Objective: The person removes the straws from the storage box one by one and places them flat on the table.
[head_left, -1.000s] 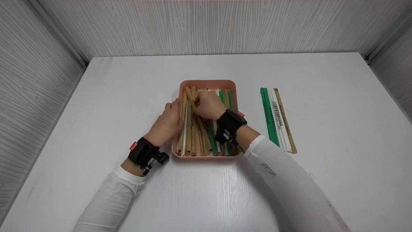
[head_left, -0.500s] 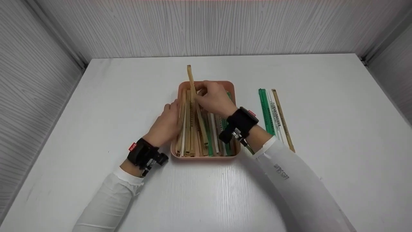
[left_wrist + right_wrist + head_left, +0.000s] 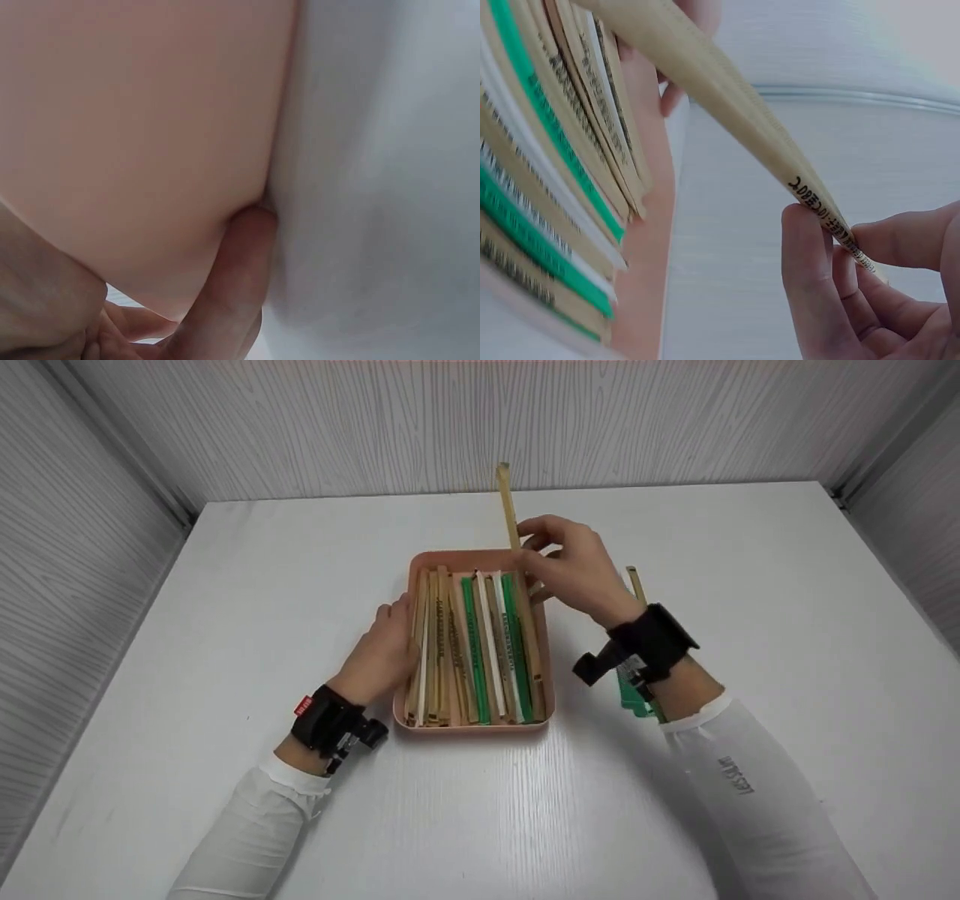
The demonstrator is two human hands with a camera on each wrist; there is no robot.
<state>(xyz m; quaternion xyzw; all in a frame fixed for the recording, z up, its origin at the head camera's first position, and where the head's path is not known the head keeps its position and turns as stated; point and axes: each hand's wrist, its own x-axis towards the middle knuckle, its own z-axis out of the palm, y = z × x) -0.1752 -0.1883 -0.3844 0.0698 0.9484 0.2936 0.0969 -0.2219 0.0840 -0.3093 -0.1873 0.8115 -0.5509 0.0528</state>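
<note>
In the head view a pink tray (image 3: 472, 729) holds a row of long, thin paper-wrapped straws in brown, white and green (image 3: 474, 645). My left hand (image 3: 379, 656) grips the tray's left wall; in the left wrist view a fingertip (image 3: 251, 240) presses low on the outer wall (image 3: 142, 112). Above the tray's right side, my right hand (image 3: 581, 566) pinches a brown paper-wrapped straw (image 3: 508, 510), tilted with its far end beyond the tray. Black print shows on that straw (image 3: 742, 120) in the right wrist view, between thumb and fingers.
Right of the tray, green wrapped straws (image 3: 636, 701) and a brown one (image 3: 634, 579) lie on the white table (image 3: 465, 810), mostly hidden beneath my right wrist and its camera. Grey wood-grain panels (image 3: 360, 427) stand around the table's back and sides.
My right hand has drawn the brown wrapped straw up out of the tray's left part and carried it rightward. The left hand keeps its hold on the tray.
</note>
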